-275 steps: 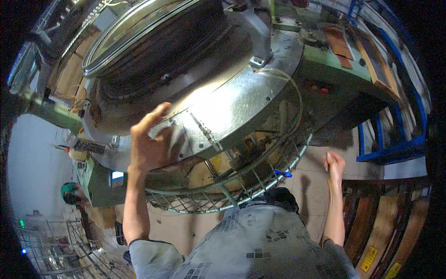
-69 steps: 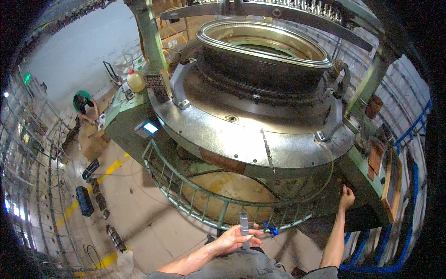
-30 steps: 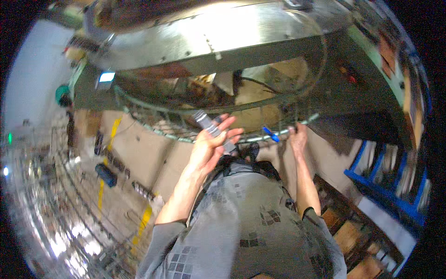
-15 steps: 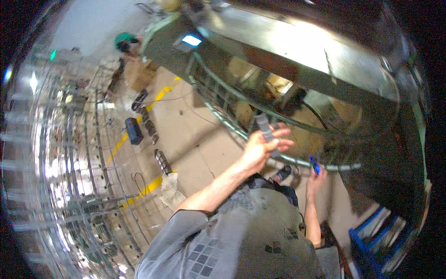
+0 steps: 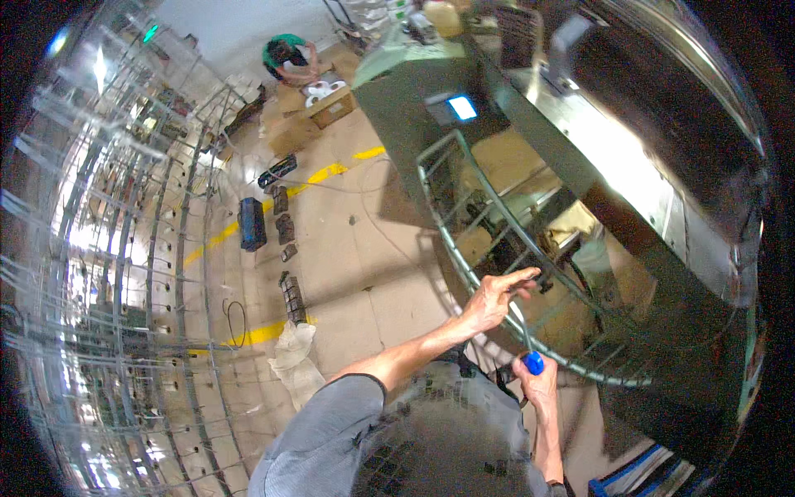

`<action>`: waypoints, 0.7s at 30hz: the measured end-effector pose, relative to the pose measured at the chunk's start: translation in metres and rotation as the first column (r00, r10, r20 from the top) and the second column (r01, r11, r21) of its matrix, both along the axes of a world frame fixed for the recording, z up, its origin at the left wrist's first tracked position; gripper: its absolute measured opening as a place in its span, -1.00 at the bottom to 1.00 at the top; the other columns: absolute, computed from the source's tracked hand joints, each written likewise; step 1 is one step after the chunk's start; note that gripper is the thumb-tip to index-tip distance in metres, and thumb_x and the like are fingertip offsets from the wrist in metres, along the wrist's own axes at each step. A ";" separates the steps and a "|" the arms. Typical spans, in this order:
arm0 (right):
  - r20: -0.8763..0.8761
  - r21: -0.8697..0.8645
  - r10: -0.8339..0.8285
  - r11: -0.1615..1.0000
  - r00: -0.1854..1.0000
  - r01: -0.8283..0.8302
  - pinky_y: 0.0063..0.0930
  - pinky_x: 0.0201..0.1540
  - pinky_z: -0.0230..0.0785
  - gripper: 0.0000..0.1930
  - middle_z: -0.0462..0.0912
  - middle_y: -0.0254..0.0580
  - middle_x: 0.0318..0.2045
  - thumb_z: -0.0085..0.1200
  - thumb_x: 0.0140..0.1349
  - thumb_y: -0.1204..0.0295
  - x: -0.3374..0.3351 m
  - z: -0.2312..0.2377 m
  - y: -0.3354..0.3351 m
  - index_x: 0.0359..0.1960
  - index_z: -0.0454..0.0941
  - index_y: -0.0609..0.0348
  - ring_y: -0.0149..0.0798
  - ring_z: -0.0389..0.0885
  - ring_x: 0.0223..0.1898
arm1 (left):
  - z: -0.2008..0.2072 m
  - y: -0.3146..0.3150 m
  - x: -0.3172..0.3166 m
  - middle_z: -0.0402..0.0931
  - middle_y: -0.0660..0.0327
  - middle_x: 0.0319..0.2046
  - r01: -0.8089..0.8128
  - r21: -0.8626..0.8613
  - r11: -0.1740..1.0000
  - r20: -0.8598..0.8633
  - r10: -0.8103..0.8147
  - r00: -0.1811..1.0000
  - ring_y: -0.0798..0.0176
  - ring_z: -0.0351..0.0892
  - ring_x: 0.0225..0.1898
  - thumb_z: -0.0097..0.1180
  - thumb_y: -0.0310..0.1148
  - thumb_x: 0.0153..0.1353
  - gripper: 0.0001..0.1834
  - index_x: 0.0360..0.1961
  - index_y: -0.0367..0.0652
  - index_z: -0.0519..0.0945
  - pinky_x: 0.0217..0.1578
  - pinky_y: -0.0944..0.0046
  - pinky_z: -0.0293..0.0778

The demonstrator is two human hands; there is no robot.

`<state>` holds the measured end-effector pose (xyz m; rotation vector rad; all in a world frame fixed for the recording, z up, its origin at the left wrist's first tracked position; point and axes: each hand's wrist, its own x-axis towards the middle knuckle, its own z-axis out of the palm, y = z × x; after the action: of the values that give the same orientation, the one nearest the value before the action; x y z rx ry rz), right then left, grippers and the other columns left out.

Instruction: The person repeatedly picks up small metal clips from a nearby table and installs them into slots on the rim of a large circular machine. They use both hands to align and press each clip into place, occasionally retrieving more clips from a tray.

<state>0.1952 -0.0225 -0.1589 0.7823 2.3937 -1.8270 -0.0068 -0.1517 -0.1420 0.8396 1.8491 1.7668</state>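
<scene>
My left hand (image 5: 490, 304) reaches over the curved green metal rack (image 5: 455, 245), its index finger stretched out and the other fingers loosely bent. Close to its fingertips is a small dark part (image 5: 544, 282), but I cannot make out whether they touch. No grip on anything shows in this hand. Lower and to the right, my right hand (image 5: 542, 386) is closed round a blue-handled screwdriver (image 5: 534, 363). Its thin shaft points up toward the rack's rim, just below my left hand; where the tip ends is unclear.
A large machine with a bright metal top (image 5: 609, 137) and a lit screen (image 5: 462, 108) stands at the right. Wire racking (image 5: 153, 273) fills the left. Dark blocks and a blue case (image 5: 252, 224) lie on the floor. A co-worker (image 5: 286, 54) crouches by a cardboard box (image 5: 333, 108).
The view has turned. The grey bar in my left hand is no longer seen there. My right hand has come closer to the left, with the screwdriver pointing up beside it.
</scene>
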 end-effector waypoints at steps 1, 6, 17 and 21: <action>0.081 -0.012 -0.060 0.998 0.995 0.061 -0.51 -0.63 0.23 -0.77 0.56 -0.37 -0.67 0.31 0.17 0.36 -0.014 0.009 -0.007 -0.54 0.60 0.22 -0.46 0.46 -0.68 | 0.000 -0.008 -0.005 0.60 0.06 0.15 -0.049 0.066 0.997 0.187 0.035 0.982 0.17 0.73 -0.09 -0.05 -0.67 0.31 -0.45 0.33 -0.18 0.45 -0.02 0.19 0.64; 0.183 0.028 -0.008 1.000 0.983 0.003 -0.41 -0.56 0.24 -0.69 0.52 -0.37 -0.71 0.36 0.14 0.32 -0.044 0.034 -0.040 -0.61 0.55 0.24 -0.46 0.41 -0.66 | 0.006 -0.053 -0.039 0.55 -0.08 0.10 -0.255 0.373 0.892 0.610 -0.029 0.792 -0.02 0.73 -0.05 0.06 -0.52 0.40 -0.32 0.49 -0.10 0.12 -0.03 0.10 0.70; -0.305 0.558 -0.094 0.788 0.948 0.259 -0.17 -0.33 0.47 -0.74 0.64 -0.07 -0.44 0.42 0.08 0.39 -0.031 -0.029 0.002 -0.29 0.60 0.20 -0.06 0.62 -0.44 | 0.029 -0.074 -0.051 0.51 -0.26 0.07 -0.287 0.288 0.913 0.776 -0.048 0.628 -0.29 0.65 0.03 0.03 -0.64 0.35 -0.35 0.40 -0.28 0.09 0.02 -0.23 0.68; -0.429 0.736 -0.345 0.402 0.834 0.545 -0.13 -0.12 0.48 -0.62 0.67 -0.04 -0.23 0.46 -0.07 0.52 0.021 -0.095 0.070 -0.17 0.63 0.18 0.04 0.60 -0.13 | 0.048 -0.051 -0.045 0.49 -0.26 0.11 -0.162 0.218 0.962 0.821 -0.091 0.564 -0.30 0.64 0.05 -0.01 -0.67 0.35 -0.39 0.39 -0.28 0.13 0.05 -0.24 0.65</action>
<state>0.2161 0.0478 -0.2538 1.4785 3.4964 -0.6200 -0.0515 -0.2030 -0.0940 -0.0403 0.9884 1.9665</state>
